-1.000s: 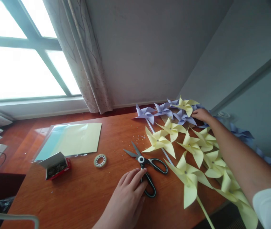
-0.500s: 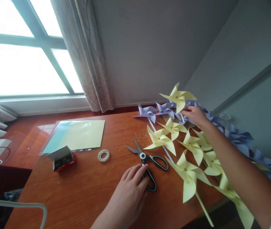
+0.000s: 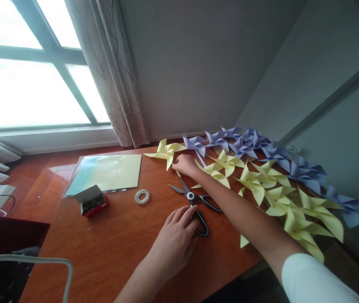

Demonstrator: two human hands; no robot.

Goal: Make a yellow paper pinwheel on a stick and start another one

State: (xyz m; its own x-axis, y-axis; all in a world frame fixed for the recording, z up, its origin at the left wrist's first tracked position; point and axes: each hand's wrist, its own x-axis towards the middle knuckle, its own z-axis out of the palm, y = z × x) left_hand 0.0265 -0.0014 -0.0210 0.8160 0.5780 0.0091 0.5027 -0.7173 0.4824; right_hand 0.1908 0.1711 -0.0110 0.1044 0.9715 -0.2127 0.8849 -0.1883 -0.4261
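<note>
My right hand [image 3: 184,164] is closed on the stick of a yellow paper pinwheel [image 3: 166,152], which rests low over the wooden table [image 3: 116,235] left of the other pinwheels. My left hand [image 3: 174,243] lies flat on the table, fingertips touching the handles of black scissors [image 3: 195,203] that lie with blades apart. To the right, several yellow pinwheels [image 3: 255,185] lie side by side, and several purple pinwheels [image 3: 242,141] line the wall behind them.
A plastic sleeve of coloured paper sheets [image 3: 105,173] lies at the left, with a small open red box [image 3: 91,200] and a roll of tape [image 3: 142,196] near it. Tiny scraps dot the table by the scissors. A curtain [image 3: 116,75] hangs by the window.
My right hand lifted a yellow pinwheel from the far pile at the wall and carried it left across the table. My left hand stayed at the scissors.
</note>
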